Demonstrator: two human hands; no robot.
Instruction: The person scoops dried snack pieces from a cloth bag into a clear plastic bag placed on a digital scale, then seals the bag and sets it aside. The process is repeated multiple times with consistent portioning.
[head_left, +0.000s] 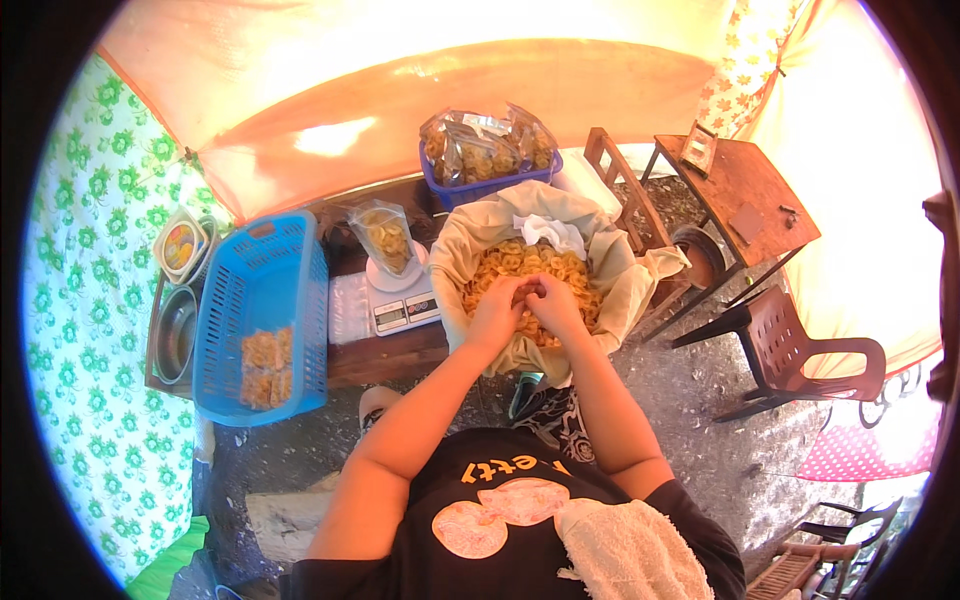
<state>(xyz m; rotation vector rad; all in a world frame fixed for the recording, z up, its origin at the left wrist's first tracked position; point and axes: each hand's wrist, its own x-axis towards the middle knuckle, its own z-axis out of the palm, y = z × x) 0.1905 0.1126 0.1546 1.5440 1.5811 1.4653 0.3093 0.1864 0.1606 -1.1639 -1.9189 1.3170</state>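
Observation:
My left hand (497,308) and my right hand (554,306) meet over a heap of yellow-brown chips (535,262). Their fingers curl in against each other, and whatever they hold is hidden. The chips lie in a wide container lined with beige cloth (625,262), with a crumpled white cloth or paper (552,234) at its far side. Left of it, a clear pouch partly filled with chips (386,240) stands upright on a white digital kitchen scale (405,308).
Flat clear bags (349,308) lie beside the scale. A blue plastic basket (262,235) holds small packs of chips (266,368). Behind, a purple basket (490,188) is full of filled pouches (480,150). To the right stand a wooden table (755,185) and a brown plastic chair (775,340).

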